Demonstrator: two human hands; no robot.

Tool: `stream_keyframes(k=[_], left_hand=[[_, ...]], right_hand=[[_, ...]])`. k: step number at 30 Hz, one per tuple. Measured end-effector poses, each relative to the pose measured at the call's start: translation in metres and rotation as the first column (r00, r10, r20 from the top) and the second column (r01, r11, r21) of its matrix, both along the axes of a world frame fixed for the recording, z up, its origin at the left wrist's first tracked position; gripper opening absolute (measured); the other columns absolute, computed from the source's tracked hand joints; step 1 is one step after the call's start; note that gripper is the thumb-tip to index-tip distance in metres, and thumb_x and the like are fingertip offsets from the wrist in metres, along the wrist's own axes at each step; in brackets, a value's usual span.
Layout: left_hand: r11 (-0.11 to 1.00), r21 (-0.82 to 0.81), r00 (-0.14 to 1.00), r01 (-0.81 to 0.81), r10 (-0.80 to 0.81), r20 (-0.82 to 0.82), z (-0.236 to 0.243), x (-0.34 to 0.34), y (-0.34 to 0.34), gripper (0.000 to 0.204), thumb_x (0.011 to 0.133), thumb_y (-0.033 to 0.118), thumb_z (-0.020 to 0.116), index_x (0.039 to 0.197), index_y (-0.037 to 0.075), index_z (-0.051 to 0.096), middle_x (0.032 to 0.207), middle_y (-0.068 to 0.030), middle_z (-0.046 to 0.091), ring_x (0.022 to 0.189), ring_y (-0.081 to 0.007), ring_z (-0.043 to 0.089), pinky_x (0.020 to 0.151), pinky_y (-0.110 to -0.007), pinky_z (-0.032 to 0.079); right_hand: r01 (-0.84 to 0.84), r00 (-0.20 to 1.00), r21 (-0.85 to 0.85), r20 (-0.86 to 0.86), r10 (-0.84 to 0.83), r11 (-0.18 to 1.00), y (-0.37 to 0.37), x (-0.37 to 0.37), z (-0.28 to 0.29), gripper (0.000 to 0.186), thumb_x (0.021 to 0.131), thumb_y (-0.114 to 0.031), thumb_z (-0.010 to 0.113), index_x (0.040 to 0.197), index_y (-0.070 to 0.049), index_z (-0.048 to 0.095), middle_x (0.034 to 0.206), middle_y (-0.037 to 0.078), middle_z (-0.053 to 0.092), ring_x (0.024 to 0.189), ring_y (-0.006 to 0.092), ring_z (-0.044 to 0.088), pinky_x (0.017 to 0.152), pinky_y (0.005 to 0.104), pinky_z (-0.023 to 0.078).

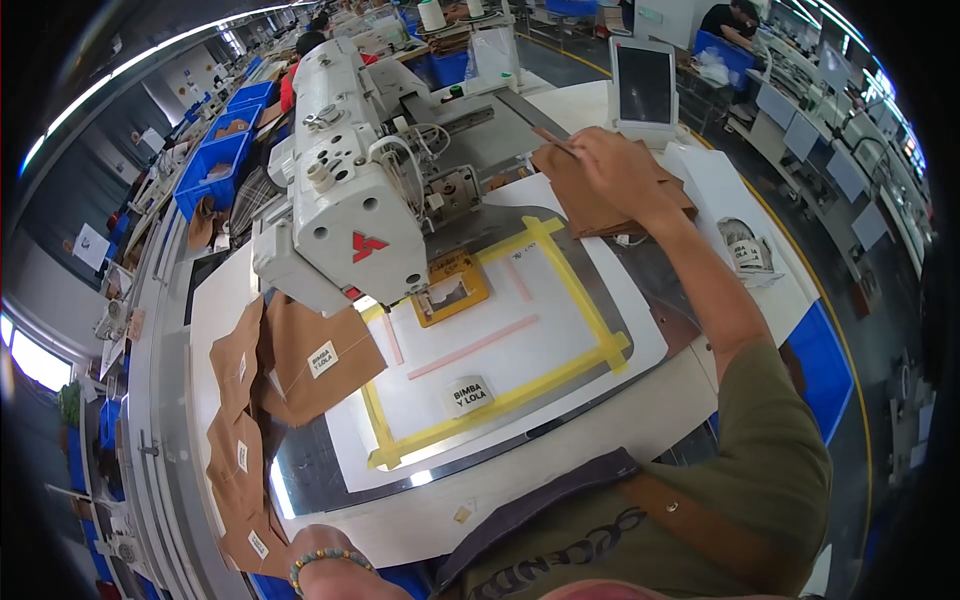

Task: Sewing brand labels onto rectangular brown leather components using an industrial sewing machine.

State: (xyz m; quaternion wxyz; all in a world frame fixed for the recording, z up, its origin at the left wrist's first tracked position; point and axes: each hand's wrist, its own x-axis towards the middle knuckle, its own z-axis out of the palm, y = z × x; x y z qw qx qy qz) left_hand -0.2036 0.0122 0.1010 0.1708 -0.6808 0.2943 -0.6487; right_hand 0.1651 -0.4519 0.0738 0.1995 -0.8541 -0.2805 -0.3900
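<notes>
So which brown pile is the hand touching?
Start at the big white sewing machine and go right, past the yellow tape frame. The right hand rests on the brown fabric stack below the white-framed screen; the other brown pieces lie left.

white sewing machine [350, 190] at the table's [650, 410] back left | yellow-taped frame [500, 340] before it | brown fabric pieces [290, 370] left of frame | brown fabric stack [600, 200] behind right, right hand [610, 165] on it | grey tablet screen [643, 88] behind stack
</notes>
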Motion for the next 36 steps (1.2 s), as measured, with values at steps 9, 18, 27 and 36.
stream_keyframes(k=[9, 18, 27, 36], left_hand=[[0.997, 0.034, 0.996, 0.076, -0.078, 0.046, -0.021, 0.012, -0.016, 0.03, 0.105, 0.02, 0.071, 0.134, 0.013, 0.067, 0.145, -0.0096, 0.062, 0.142, -0.0347, 0.057, 0.116, -0.059, 0.048], [0.991, 0.043, 0.992, 0.129, -0.129, 0.003, -0.034, 0.002, -0.021, 0.031, 0.103, 0.019, 0.074, 0.133, 0.017, 0.068, 0.146, -0.0064, 0.061, 0.142, -0.0323, 0.056, 0.115, -0.059, 0.048], [0.986, 0.063, 0.978, 0.155, -0.144, -0.15, -0.032, -0.014, -0.031, 0.034, 0.1, 0.018, 0.077, 0.133, 0.021, 0.07, 0.146, -0.0031, 0.059, 0.141, -0.0298, 0.055, 0.114, -0.058, 0.048], [0.991, -0.125, 0.261, -0.046, -0.109, -0.959, -0.035, 0.041, -0.048, 0.053, 0.083, 0.007, 0.082, 0.135, 0.006, 0.072, 0.157, -0.0157, 0.061, 0.146, -0.0399, 0.055, 0.118, -0.054, 0.048]], right_hand=[[-0.297, 0.933, -0.516, -0.336, 0.129, 0.804, 0.048, -0.053, -0.073, 0.024, 0.094, -0.013, 0.067, 0.115, -0.007, 0.077, 0.112, 0.011, 0.076, 0.102, 0.0316, 0.074, 0.085, 0.0435, 0.059], [-0.547, 0.825, -0.467, -0.159, 0.543, 0.695, 0.094, -0.084, -0.073, 0.018, 0.095, -0.015, 0.067, 0.111, -0.009, 0.072, 0.12, 0.003, 0.074, 0.108, 0.0238, 0.071, 0.085, 0.0387, 0.06], [-0.662, 0.724, -0.509, -0.247, 0.644, 0.55, 0.133, -0.096, -0.065, 0.015, 0.094, -0.012, 0.068, 0.108, -0.009, 0.069, 0.119, 0.002, 0.072, 0.115, 0.0213, 0.069, 0.083, 0.0362, 0.062], [-0.509, 0.856, -0.622, -0.291, 0.428, 0.595, 0.103, -0.106, -0.052, 0.01, 0.095, -0.011, 0.068, 0.104, -0.007, 0.072, 0.153, 0.006, 0.067, 0.117, 0.0253, 0.073, 0.088, 0.0379, 0.063]])
